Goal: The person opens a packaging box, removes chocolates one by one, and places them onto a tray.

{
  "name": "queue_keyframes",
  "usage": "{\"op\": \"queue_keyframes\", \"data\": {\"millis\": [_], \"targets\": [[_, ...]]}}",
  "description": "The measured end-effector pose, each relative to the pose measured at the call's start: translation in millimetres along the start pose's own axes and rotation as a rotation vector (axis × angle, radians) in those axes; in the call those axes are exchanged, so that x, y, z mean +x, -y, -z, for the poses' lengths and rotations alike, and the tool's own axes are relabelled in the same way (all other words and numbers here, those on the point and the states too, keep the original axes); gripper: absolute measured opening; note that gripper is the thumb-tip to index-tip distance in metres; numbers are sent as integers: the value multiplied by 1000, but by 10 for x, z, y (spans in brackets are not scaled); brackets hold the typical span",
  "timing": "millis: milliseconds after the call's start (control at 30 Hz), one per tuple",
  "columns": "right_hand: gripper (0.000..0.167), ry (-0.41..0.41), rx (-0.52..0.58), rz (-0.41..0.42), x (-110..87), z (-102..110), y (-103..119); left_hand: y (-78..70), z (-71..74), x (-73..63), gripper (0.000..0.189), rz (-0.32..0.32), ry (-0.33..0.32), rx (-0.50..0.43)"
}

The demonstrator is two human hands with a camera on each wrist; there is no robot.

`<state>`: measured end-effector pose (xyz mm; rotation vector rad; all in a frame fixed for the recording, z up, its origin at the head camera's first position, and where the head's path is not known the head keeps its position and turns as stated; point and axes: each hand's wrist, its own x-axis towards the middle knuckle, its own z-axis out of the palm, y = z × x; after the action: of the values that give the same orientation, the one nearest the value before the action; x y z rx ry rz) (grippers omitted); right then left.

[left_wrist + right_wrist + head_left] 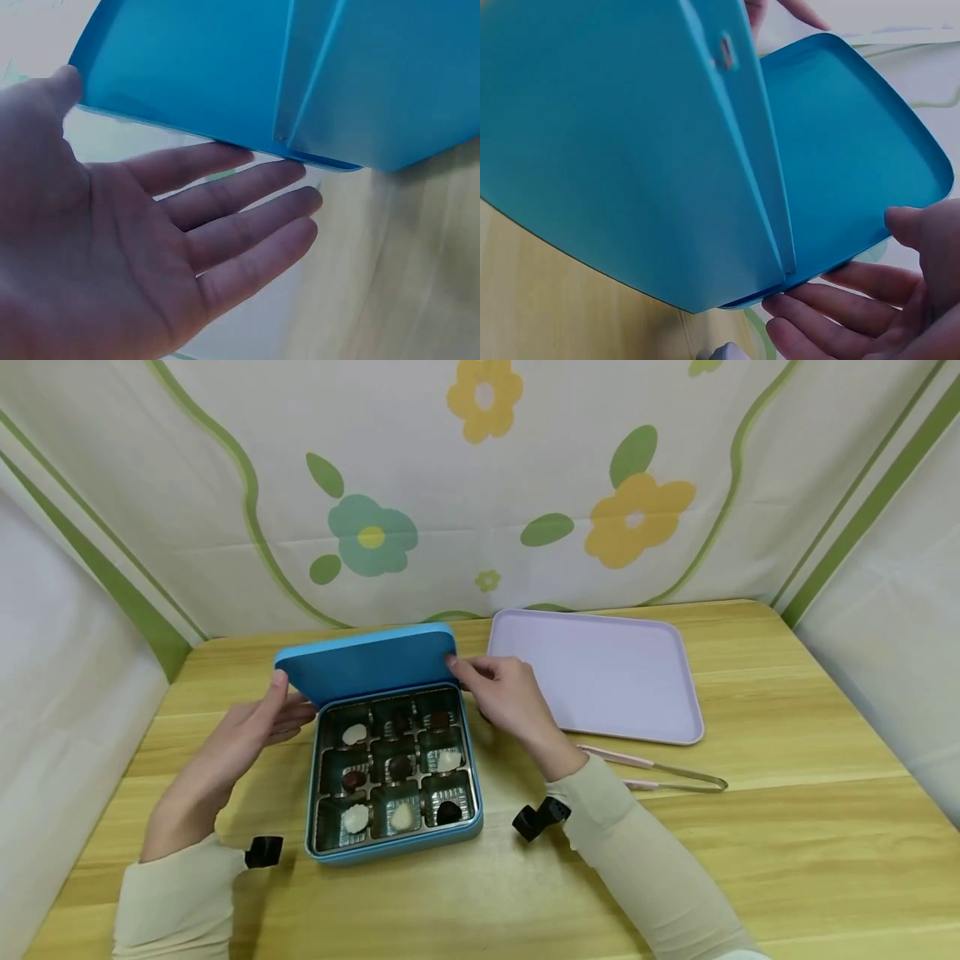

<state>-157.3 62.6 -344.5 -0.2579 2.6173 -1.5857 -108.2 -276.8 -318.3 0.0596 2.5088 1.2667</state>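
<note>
A blue tin box stands on the table with its lid raised along the back edge. In its dark divided tray sit small chocolates, some white and some dark, apparently one per compartment. At the lid's right edge my right hand pinches the rim, thumb on the inner side and fingers beneath or behind it. My left hand is at the lid's left edge; its thumb touches the rim and its other fingers are stretched out along the outside.
A lilac tray lies at the back right of the wooden table. In front of it are tongs with pink handles, partly hidden by my right arm. A flowered cloth hangs behind the table.
</note>
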Motion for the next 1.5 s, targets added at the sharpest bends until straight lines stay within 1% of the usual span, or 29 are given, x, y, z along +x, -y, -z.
{"op": "queue_keyframes", "data": {"millis": [100, 233, 300, 367, 467, 567, 733, 967, 1133, 1267, 1333, 1433, 1500], "targets": [[46, -5, 5, -10, 24, -2, -4, 39, -19, 15, 82, 0, 42, -20], [46, -2, 15, -24, 66, -7, -16, 88, -54, 29, 77, -42, 87, -53], [46, -1, 17, -26, 85, -11, -22, 105, -65, 38, 75, -63, 100, -69], [46, 1, 15, -27, 95, -11, -21, 109, -77, 58, 76, -54, 105, -76], [43, 5, 5, -26, 107, -11, -19, 101, -92, 83, 77, -14, 101, -78], [42, 17, -19, -35, 118, -12, -25, 94, -107, 103, 77, 6, 98, -84], [45, 61, -66, -51, 138, -11, -67, 94, -140, 146, 79, 4, 90, -106], [60, 132, -41, -64, 140, -21, -114, 152, -173, 192, 78, 5, 100, -107], [69, 172, -42, -27, 151, -60, -148, 196, -205, 212, 78, 15, 90, -96], [72, 213, -83, 17, 153, -90, -168, 209, -237, 225, 82, 25, 88, -121], [71, 233, -100, 32, 156, -108, -178, 215, -253, 230, 85, 41, 94, -135], [73, 258, -112, 35, 154, -129, -177, 227, -271, 236, 87, 59, 99, -150], [76, 264, -117, 25, 150, -137, -169, 237, -276, 239, 87, 59, 95, -163]]}}
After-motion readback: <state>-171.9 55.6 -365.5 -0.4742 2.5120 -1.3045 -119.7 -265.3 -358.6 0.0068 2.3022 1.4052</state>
